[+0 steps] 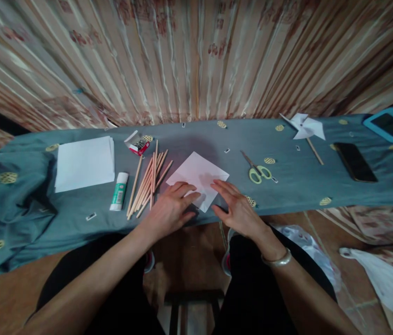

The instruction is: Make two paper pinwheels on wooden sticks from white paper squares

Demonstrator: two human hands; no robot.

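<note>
Both hands are pressing flat on the white paper square [198,179] at centre frame; neither is gripping. The left hand [170,209] is lying palm-down with fingers spread onto the sheet's lower-left edge. The right hand [236,207] is likewise flat, its fingertips resting on the lower-right edge near the bottom corner. No pinch is visible on either side; the fingers are extended and loose.

Judged step: the person is smoothing or creasing the sheet, early in a folding sequence. The next move would likely call for lifting one corner cleanly while the other hand is anchoring the paper against the cloth.

Orientation: the square is sitting as a diamond, one corner pointing toward the lower centre of the frame between the hands, the opposite corner pointing up. Its long diagonal is running from left to right across the frame.

Outward: wooden sticks [148,181] are lying just left of the paper, a glue stick [119,191] further left, and a stack of white sheets [84,163] at left. Scissors [257,170] are lying to the right, and a finished pinwheel [304,128] at upper right, all on the grey-blue cloth [287,186].
</note>
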